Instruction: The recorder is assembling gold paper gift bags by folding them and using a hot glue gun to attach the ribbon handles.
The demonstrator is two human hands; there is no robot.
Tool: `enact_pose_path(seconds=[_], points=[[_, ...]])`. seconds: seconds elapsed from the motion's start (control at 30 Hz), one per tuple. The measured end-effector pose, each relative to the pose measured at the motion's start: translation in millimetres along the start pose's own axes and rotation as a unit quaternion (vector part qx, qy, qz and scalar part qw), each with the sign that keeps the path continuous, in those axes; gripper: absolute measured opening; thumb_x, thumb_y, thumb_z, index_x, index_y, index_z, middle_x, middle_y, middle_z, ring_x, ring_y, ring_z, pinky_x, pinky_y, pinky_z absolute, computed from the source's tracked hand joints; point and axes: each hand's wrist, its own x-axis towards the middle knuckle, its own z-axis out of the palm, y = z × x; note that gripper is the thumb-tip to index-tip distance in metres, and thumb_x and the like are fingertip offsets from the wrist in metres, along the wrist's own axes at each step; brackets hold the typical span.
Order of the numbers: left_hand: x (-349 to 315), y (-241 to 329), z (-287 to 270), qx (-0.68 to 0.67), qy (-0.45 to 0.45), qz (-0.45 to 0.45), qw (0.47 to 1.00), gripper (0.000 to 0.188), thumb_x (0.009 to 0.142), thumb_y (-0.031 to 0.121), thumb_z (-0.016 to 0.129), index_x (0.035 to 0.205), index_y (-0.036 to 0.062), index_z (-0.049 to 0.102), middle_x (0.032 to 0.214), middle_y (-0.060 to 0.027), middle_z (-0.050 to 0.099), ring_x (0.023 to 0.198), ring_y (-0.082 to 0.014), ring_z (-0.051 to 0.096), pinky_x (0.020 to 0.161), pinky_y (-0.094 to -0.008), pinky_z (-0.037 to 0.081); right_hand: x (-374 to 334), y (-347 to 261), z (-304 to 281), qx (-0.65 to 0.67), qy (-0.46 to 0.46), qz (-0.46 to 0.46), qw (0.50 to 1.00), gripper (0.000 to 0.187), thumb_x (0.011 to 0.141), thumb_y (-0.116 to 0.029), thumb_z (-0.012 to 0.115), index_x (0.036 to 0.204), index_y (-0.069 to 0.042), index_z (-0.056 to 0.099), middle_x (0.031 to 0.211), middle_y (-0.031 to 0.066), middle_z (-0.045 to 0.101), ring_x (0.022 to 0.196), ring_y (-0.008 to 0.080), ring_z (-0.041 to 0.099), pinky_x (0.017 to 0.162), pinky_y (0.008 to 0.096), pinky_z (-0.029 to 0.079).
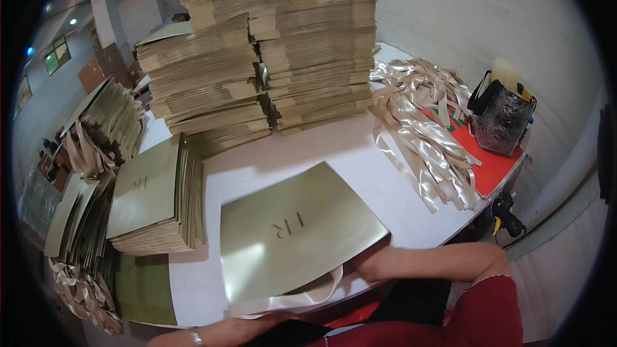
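A shiny gold paper bag [308, 218] lies flat on the white table in front of me, its mouth toward me. A cream satin ribbon handle [292, 301] loops from its near edge. My right hand [371, 263] is at the right end of the mouth, with its fingers hidden by the bag. Low at the near edge, my left hand [270, 321] is beside the ribbon handle. Its fingers are hidden too, so its grip does not show.
Tall stacks of folded gold bags [315, 58] stand at the back. A shorter bag pile [151, 193] is on the left, near bags with ribbon handles [83, 283]. Loose satin ribbons [418, 135], a black container [504, 119] and a glue gun [508, 218] are on the right.
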Motion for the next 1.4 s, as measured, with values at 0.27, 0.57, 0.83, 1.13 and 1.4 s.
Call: enact_pose_path(seconds=[0.27,0.57,0.83,1.13,1.4], points=[[-26.8,-44.8,-54.9,0.638,-0.158,-0.093,0.748,0.046,0.087,0.026,0.054,0.121,-0.0041,0.049,0.114,-0.0225,0.055,0.109,-0.032,0.054,0.092,-0.0414,0.043,-25.6,16.5,-91.0,-0.021,-0.057,0.055,0.997,0.039,0.073,-0.02,0.061,0.105,0.003,0.06,0.107,0.0256,0.058,0.107,0.0382,0.053,0.093,0.0403,0.042],[-9.2,-20.2,-71.2,0.309,0.068,-0.036,0.948,0.024,0.076,0.024,0.069,0.089,0.0068,0.058,0.076,-0.0109,0.059,0.072,-0.0286,0.059,0.068,-0.0379,0.047,-27.8,30.6,-104.5,0.188,-0.12,0.094,0.97,0.048,0.077,-0.034,0.063,0.107,0.003,0.056,0.099,0.0236,0.061,0.095,0.0366,0.058,0.081,0.0399,0.047],[2.2,-69.7,-63.1,0.624,0.21,0.358,0.662,0.02,0.065,0.011,0.063,0.085,0.0144,0.065,0.062,0.0012,0.037,0.056,-0.0146,0.041,0.055,-0.0287,0.032,3.5,43.9,-51.1,-0.254,0.408,-0.258,0.838,0.016,0.058,-0.014,0.059,0.065,-0.01,0.045,0.065,0.0032,0.045,0.064,0.0181,0.05,0.063,0.0319,0.042],[22.5,-65.8,-37.6,0.695,0.089,0.248,0.669,0.02,0.075,0.016,0.055,0.09,0.0113,0.066,0.104,-0.0049,0.057,0.098,-0.0245,0.054,0.084,-0.0416,0.043,15.1,51.1,-25.9,-0.233,0.255,-0.218,0.913,0.031,0.067,-0.02,0.061,0.096,-0.01,0.059,0.087,0.0048,0.057,0.087,0.0216,0.058,0.081,0.035,0.045],[99.0,24.5,-81.6,0.458,0.127,0.039,0.879,0.075,0.065,0.022,0.077,0.129,0.0096,0.04,0.112,-0.0167,0.055,0.104,-0.0358,0.054,0.082,-0.0431,0.046,39.3,49.5,-155.2,0.629,0.253,-0.067,0.732,0.034,0.086,-0.024,0.063,0.114,-0.006,0.059,0.103,0.0094,0.064,0.089,0.0169,0.063,0.081,0.0307,0.05]])
